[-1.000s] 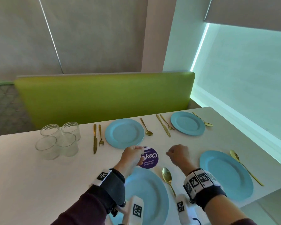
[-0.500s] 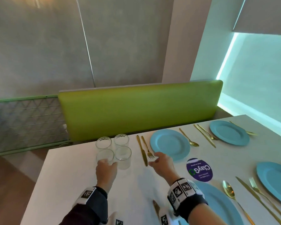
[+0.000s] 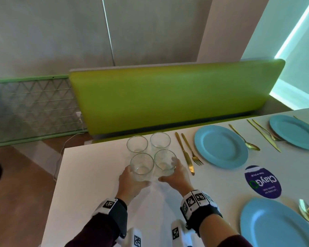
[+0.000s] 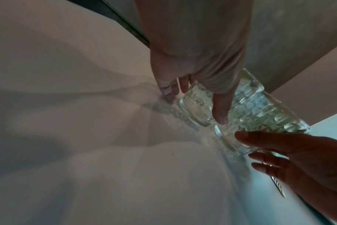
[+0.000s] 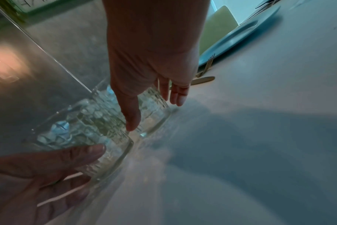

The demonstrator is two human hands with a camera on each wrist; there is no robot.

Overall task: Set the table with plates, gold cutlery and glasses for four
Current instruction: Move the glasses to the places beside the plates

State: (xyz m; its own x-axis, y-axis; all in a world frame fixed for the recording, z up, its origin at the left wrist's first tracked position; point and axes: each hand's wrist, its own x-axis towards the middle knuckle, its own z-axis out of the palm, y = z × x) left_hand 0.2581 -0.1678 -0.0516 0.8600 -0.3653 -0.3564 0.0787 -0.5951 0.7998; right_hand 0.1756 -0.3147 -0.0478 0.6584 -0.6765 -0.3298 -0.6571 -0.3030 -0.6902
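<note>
Four clear patterned glasses stand clustered on the white table. My left hand grips the near-left glass, thumb and fingers on opposite sides. My right hand grips the near-right glass, which the right wrist view shows between thumb and fingers. The two far glasses stand free behind them. All the glasses rest on the table. Blue plates lie to the right, with a gold knife, fork and spoon.
A round purple sticker lies between the plates. A green bench back runs along the table's far side. The table's left edge drops to a wooden floor with a white cable on it.
Both hands moved left from beside the purple sticker to the glass cluster. The left hand reached its glass first; the right hand has now closed round the near-right glass.
</note>
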